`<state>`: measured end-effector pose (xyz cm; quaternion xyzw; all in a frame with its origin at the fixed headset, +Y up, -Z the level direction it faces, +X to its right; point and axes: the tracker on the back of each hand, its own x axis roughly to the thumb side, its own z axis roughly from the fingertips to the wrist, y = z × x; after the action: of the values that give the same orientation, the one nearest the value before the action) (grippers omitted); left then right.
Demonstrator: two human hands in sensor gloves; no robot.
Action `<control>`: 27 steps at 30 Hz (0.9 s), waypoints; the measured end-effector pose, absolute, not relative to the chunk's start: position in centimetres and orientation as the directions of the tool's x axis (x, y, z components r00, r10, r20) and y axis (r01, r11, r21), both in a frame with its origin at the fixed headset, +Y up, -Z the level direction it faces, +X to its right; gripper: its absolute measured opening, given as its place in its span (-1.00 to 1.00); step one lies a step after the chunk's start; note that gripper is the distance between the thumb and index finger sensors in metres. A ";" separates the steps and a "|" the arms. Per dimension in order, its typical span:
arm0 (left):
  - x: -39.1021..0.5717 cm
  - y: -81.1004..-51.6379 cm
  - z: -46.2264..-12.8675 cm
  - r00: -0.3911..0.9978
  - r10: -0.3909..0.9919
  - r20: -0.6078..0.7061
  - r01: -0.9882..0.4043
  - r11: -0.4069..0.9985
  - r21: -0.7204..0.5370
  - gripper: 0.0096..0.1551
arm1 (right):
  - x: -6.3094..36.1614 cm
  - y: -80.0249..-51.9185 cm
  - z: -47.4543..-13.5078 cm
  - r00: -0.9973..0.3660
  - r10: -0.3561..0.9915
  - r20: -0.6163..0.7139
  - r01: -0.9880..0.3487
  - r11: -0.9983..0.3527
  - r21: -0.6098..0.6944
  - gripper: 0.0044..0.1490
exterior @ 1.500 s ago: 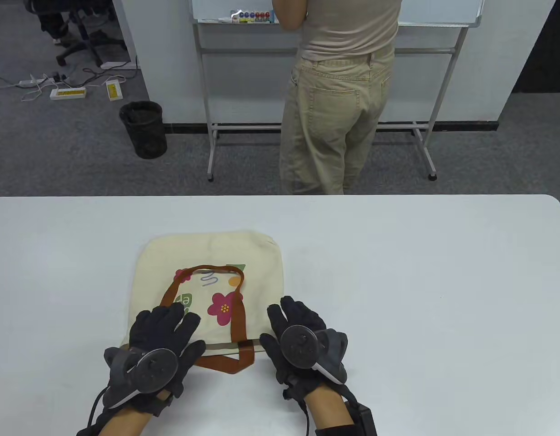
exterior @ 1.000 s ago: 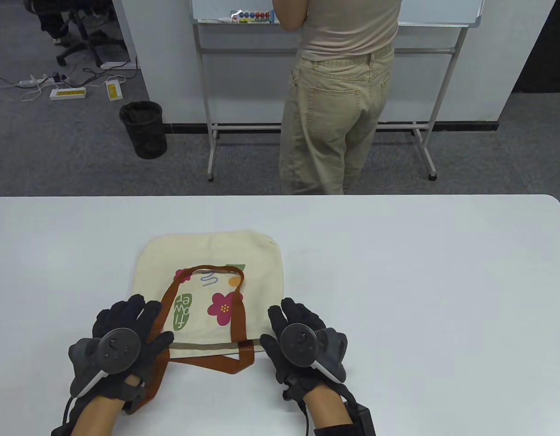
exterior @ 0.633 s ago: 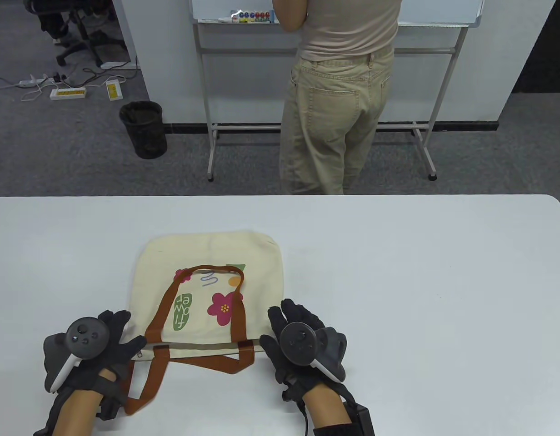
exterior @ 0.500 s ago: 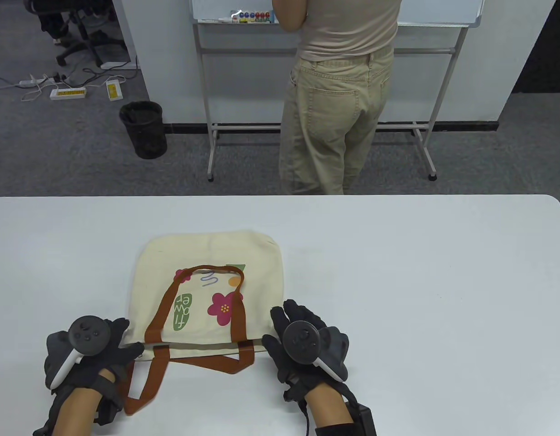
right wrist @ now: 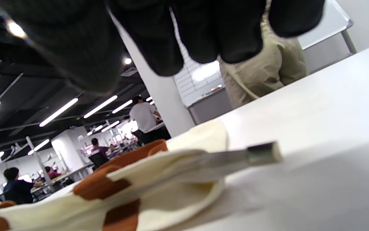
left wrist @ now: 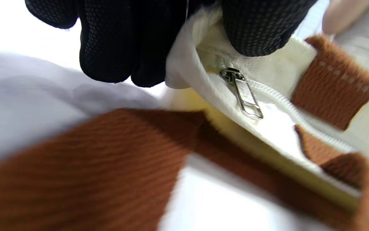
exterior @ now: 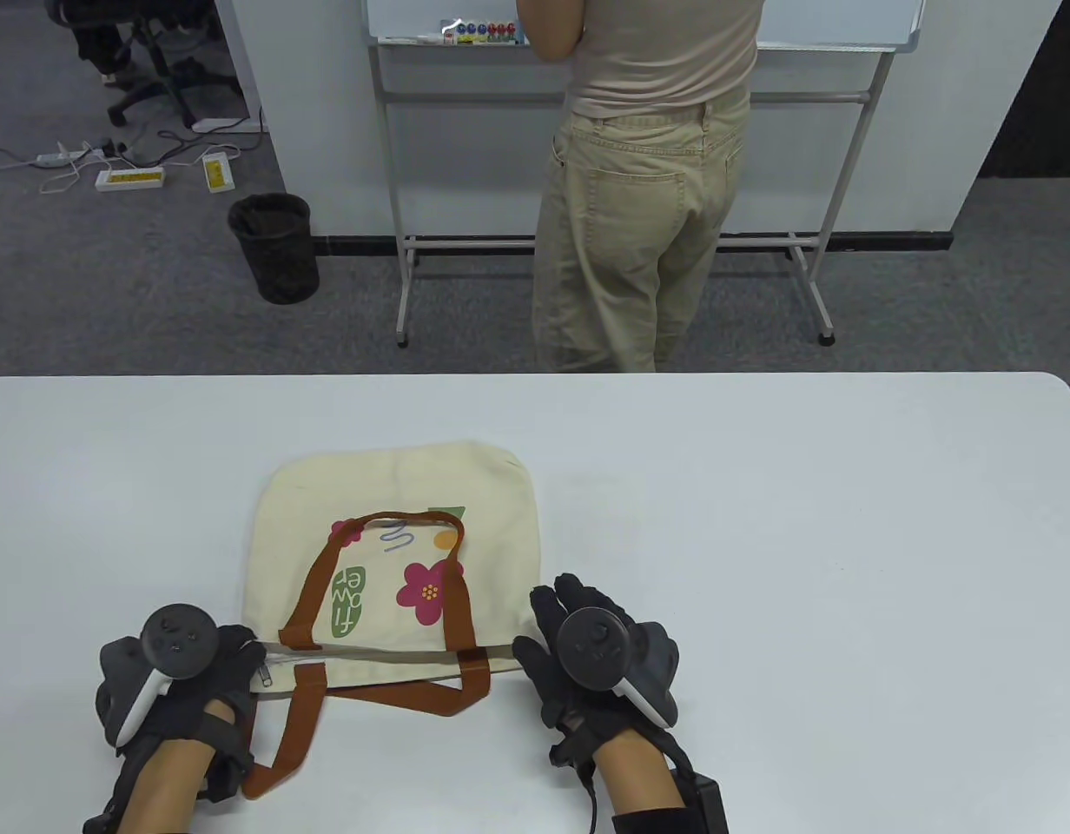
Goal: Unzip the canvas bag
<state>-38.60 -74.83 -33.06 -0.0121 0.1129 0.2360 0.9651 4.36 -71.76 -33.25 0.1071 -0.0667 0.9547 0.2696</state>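
Pinching the bag's [exterior: 396, 556] corner, the left hand [exterior: 183, 686] has cloth clamped between its fingertips [left wrist: 261, 29] right beside the zipper pull [left wrist: 243, 94]; the pull itself hangs free, touched by nothing. The bag lies flat on the desk [exterior: 761, 521], its zipped mouth running between the two hands. The right hand [exterior: 600, 665] sits at the other end of the mouth, just beside the zipper tail [right wrist: 263, 153]; whether it presses cloth or only hovers, I cannot tell, though its fingers look loosely curled rather than pinched.

Judging from this, the unzipping has not begun: the teeth look closed along the whole mouth. The step in hand is anchoring the bag. Next, one hand must take the small metal pull and draw it toward the right hand while the corner is held taut.

One brown strap [exterior: 283, 738] trails below the left hand and another strap [exterior: 413, 691] crosses beneath the mouth; either could snag. A person [exterior: 648, 174] stands far beyond both hands, at a whiteboard [exterior: 848, 26].
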 end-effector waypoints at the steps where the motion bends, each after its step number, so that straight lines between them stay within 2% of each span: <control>1: -38.7 -74.6 -32.9 0.839 0.501 -0.214 -0.499 0.864 0.066 -0.49 | 4.4 -71.7 -33.2 -0.831 0.504 0.236 -0.533 -0.842 -0.078 -0.13; 6: -38.6 -72.6 -32.3 0.740 0.663 -0.116 -0.631 0.744 0.221 -0.51 | 4.9 -71.3 -33.1 -0.823 0.524 0.219 -0.556 -0.821 -0.128 -0.12; 12: -37.2 -70.8 -31.9 0.614 0.789 0.039 -0.775 0.592 0.222 -0.51 | 5.7 -71.1 -33.1 -0.772 0.593 0.230 -0.629 -0.764 -0.144 0.02; 20: -36.3 -70.0 -32.0 0.303 0.939 0.161 -0.953 0.302 0.029 -0.50 | 7.3 -71.8 -33.7 -0.657 0.736 0.164 -0.752 -0.653 -0.085 0.14; 27: -36.3 -70.5 -32.4 0.024 0.987 0.157 -0.993 0.042 -0.114 -0.49 | 8.5 -73.2 -34.4 -0.589 0.808 0.033 -0.808 -0.589 0.005 0.02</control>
<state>-36.31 -70.54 -32.45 0.0134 -0.0965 0.6919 0.7153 8.50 -73.22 -34.44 0.0156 -0.0053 0.8913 0.4531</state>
